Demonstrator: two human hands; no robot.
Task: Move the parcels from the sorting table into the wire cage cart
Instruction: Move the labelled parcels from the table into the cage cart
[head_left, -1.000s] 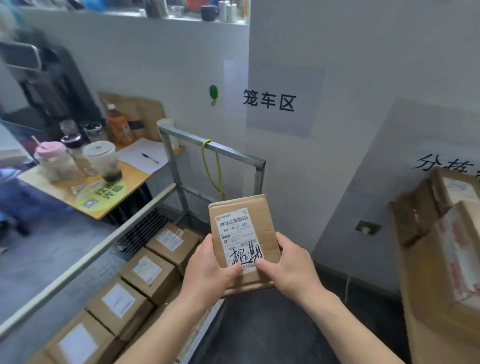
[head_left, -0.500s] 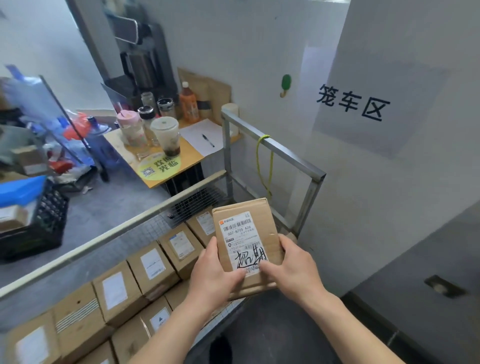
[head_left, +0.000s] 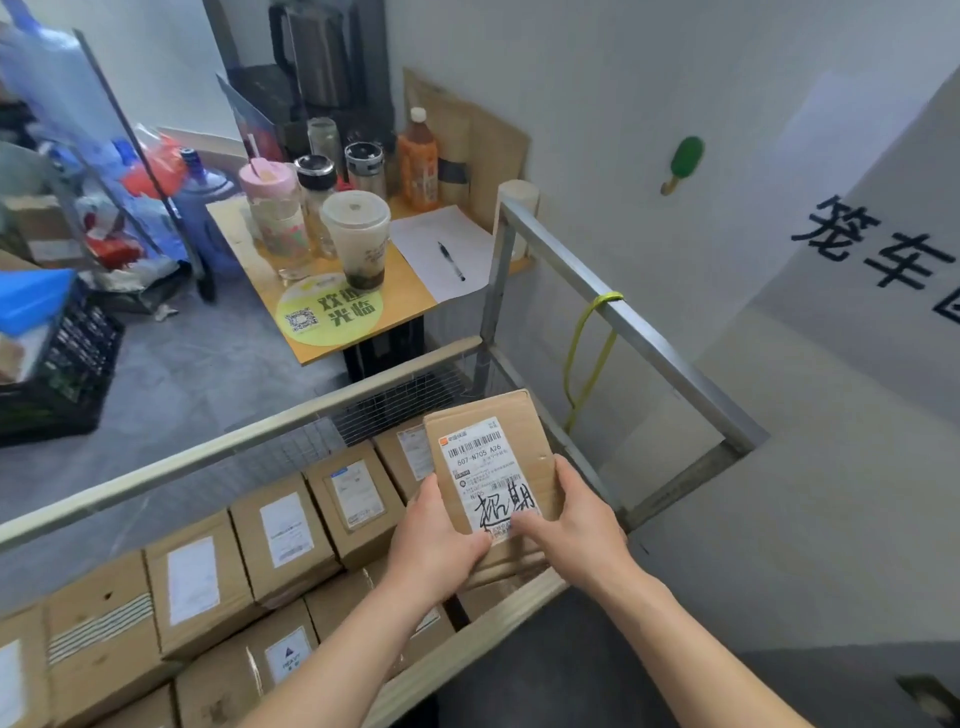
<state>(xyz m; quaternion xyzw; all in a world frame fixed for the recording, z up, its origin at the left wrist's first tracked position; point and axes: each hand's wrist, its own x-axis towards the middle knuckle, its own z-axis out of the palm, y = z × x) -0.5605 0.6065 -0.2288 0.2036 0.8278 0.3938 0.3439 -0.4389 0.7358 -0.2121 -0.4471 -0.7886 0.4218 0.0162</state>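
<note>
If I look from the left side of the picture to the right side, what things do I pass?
black crate → pink-lidded cup → milk tea cup → orange bottle → pen → yellow cord → green hook

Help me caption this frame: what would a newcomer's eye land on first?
Centre frame, the left hand and right hand hold a parcel with bold handwriting on its label, over the wire cage cart. Rows of boxes fill the cart at lower left. A drinks table crowded with cups stands beyond its far rail.
</note>
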